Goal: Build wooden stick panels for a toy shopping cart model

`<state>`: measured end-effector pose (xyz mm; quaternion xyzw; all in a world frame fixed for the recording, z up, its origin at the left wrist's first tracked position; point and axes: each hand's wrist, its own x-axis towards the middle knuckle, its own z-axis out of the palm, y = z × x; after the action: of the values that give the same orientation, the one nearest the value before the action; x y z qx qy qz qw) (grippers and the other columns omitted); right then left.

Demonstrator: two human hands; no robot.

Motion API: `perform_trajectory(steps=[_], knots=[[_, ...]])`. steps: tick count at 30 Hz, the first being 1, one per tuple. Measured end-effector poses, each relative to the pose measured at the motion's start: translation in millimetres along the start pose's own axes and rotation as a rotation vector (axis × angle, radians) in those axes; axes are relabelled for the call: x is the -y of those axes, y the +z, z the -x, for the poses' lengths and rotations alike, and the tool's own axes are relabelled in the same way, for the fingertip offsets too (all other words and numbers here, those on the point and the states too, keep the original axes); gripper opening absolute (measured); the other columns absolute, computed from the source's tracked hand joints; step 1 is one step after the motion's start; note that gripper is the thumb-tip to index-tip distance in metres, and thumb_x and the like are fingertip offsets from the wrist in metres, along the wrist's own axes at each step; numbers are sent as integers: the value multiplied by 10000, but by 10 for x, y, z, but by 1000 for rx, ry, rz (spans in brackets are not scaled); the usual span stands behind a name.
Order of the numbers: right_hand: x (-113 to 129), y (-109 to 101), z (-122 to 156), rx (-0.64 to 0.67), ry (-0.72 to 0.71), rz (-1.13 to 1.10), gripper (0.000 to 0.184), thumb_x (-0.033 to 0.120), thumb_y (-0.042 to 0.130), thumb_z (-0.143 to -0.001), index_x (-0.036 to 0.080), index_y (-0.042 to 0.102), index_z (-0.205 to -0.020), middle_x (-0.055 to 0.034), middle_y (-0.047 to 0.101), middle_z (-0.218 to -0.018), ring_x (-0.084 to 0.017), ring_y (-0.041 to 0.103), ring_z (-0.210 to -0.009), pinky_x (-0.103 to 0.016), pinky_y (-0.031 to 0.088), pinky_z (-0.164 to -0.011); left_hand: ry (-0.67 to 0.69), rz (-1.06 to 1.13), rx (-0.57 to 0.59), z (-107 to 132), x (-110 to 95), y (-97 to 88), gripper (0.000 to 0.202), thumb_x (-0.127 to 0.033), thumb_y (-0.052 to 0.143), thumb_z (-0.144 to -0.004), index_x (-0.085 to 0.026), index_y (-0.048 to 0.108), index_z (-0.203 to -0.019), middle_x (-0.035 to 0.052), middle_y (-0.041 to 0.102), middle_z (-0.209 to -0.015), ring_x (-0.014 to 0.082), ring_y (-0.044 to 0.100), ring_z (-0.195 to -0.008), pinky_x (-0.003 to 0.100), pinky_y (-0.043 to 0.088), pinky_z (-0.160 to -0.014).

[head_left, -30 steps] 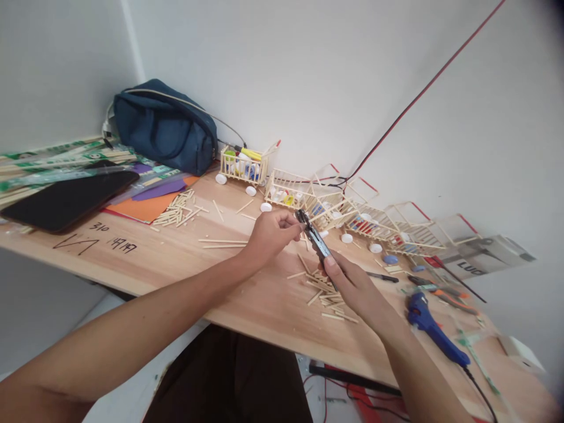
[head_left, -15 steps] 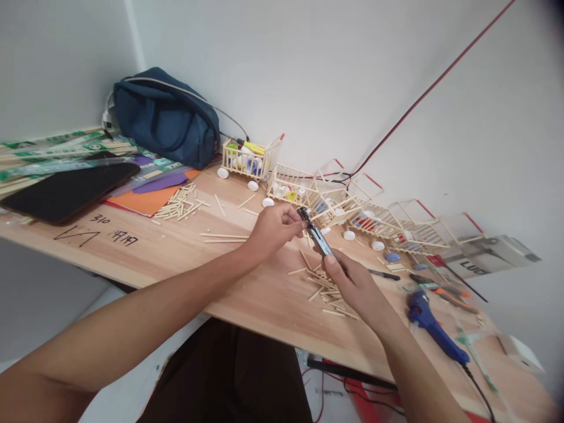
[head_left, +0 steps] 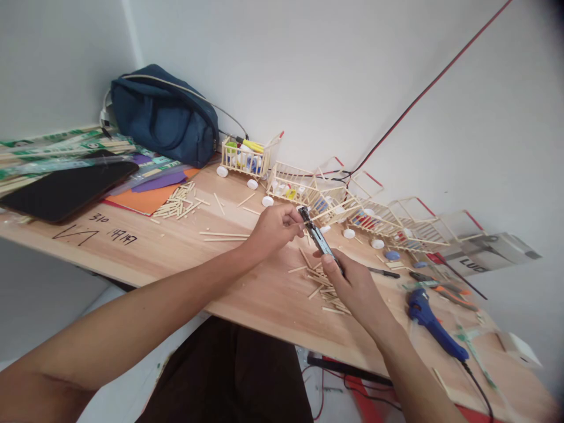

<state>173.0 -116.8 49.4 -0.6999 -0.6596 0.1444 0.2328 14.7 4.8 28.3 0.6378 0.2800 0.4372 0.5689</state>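
At the centre of the frame, one black-and-silver tool [head_left: 321, 241] slants in the right hand [head_left: 355, 282], whose fingers wrap its lower end, while the left hand [head_left: 274, 227] bends thumb and fingers in close at its upper end, though I cannot tell what they pinch. Two piles of short sticks [head_left: 178, 201] lie on the table [head_left: 264, 294], one just below the tool and one left of centre, with two longer sticks [head_left: 224, 239] between them. Five stick carts [head_left: 244, 172] stand in a row from upper centre to right, with one blue bag [head_left: 163, 117] at upper left and one glue gun [head_left: 436, 329] at lower right.
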Motion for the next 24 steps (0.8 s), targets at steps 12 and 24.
perform_trajectory(steps=[12, 24], knots=[[-250, -63, 132, -51, 104, 52, 574, 653, 297, -927, 181, 613, -846, 1, 548, -625, -164, 499, -595, -272, 324, -577, -400, 192, 4, -82, -82, -65, 272, -266, 486, -923, -109, 647, -770, 60, 691, -714, 86, 593, -579, 199, 436, -572], [-315, -70, 247, -45, 167, 7, 574, 668, 258, -924, 201, 546, -756, -16, 561, -620, -185, 521, -613, -283, 344, -594, -72, -275, 329, 27, -2, -13, 229, -271, 541, -819, -129, 643, -672, 17, 657, -639, 107, 558, -595, 203, 400, -599]])
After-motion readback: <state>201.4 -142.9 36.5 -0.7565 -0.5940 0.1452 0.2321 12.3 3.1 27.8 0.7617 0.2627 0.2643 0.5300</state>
